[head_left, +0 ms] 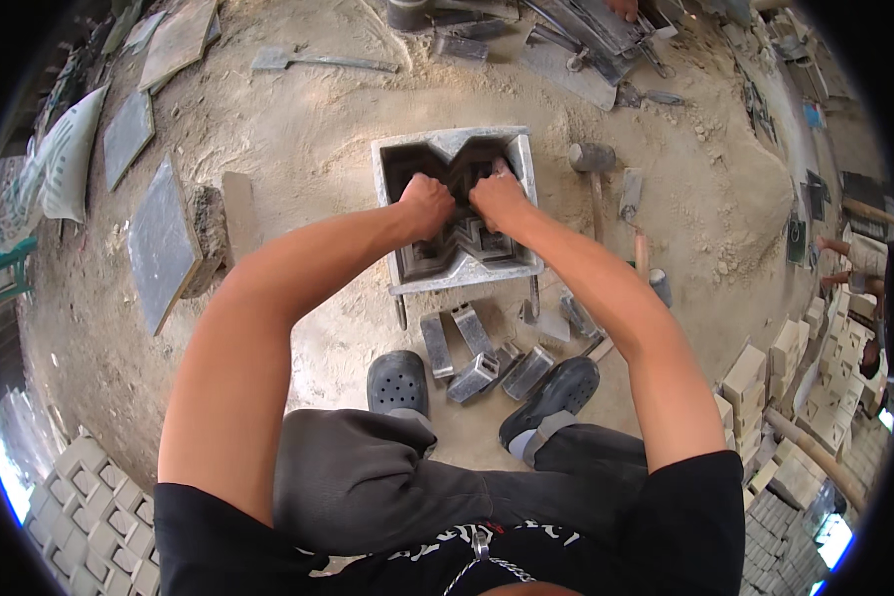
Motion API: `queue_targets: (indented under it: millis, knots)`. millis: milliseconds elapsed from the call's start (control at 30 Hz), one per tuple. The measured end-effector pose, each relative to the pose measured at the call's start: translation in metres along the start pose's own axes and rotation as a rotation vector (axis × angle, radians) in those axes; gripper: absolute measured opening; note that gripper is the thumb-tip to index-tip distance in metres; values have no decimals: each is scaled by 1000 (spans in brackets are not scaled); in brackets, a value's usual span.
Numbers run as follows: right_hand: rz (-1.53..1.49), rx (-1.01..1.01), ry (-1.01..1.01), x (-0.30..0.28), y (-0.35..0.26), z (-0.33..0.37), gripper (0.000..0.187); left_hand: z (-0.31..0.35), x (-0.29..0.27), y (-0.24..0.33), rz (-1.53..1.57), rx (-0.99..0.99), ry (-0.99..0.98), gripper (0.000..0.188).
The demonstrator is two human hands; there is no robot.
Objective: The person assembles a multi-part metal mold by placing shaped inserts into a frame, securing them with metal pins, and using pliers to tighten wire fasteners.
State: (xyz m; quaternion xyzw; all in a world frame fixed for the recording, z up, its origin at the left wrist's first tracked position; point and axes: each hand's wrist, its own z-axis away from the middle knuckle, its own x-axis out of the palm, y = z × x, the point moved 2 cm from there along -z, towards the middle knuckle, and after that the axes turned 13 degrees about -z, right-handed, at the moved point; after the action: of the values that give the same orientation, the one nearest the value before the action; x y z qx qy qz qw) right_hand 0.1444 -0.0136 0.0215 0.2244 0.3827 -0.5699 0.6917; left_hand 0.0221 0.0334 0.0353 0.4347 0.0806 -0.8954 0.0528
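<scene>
On the sandy ground in front of me sits a grey metal mould box (454,142) with zigzag inner walls that form a dark X-like shape. Both my hands reach down into it. My left hand (428,206) is curled closed in the left hollow, close to the middle. In the right hollow my right hand (499,199) is closed too, its fingers bent downward. Whatever either hand grips is hidden by the knuckles and the shadow inside. Several metal blocks (437,344) lie between the box and my shoes.
A mallet (592,159) and a wooden-handled hammer (660,285) lie right of the box. A long flat tool (338,63) is beyond it. A slab (165,243) leans at left. Stacked pale blocks (745,382) stand at right, and more blocks (94,502) at lower left. Another person's hand (623,9) shows at the top.
</scene>
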Motion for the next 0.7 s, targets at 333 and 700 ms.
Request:
queue_targets:
  millis: [333,700]
  knots:
    - [-927,441,1101,-51,-7,115,22,0,-7,-1,462,-404,-182,33]
    - [-1373,591,590,74,-34,173,50,22,-42,60,429,8,863,64]
